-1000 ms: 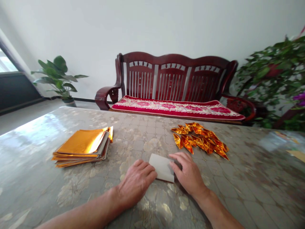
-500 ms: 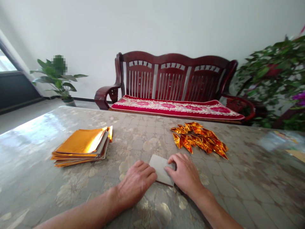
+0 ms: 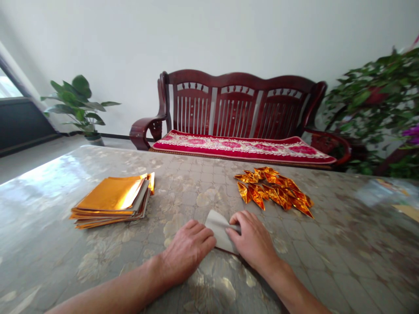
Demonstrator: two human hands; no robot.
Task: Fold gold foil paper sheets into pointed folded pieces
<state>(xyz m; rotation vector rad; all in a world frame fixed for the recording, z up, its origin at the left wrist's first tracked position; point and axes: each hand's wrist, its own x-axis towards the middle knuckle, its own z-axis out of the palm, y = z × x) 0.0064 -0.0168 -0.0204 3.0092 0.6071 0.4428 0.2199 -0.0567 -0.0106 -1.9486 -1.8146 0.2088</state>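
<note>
A folded piece of gold foil paper [image 3: 220, 229], its grey backing facing up, lies on the table between my hands. My left hand [image 3: 191, 244] has its fingers curled together and holds the paper's left edge down against the table. With thumb and fingertips my right hand [image 3: 253, 240] pinches the right side of the paper, where the edge curls up off the table. To the left sits a stack of square gold foil sheets [image 3: 108, 194], some showing grey undersides. Beyond my right hand is a loose heap of folded, pointed gold foil pieces [image 3: 276, 189].
The table [image 3: 137, 270] has a floral, grid-patterned cover. A clear plastic bag [image 3: 388, 192] lies at its right side. Behind the table stands a dark red wooden bench [image 3: 242, 104] with a red floral cushion [image 3: 242, 146]. Potted plants [image 3: 78, 102] flank it.
The paper's right part, flat before, now bends upward in my right hand's pinch. My left hand has stayed in place on the left edge.
</note>
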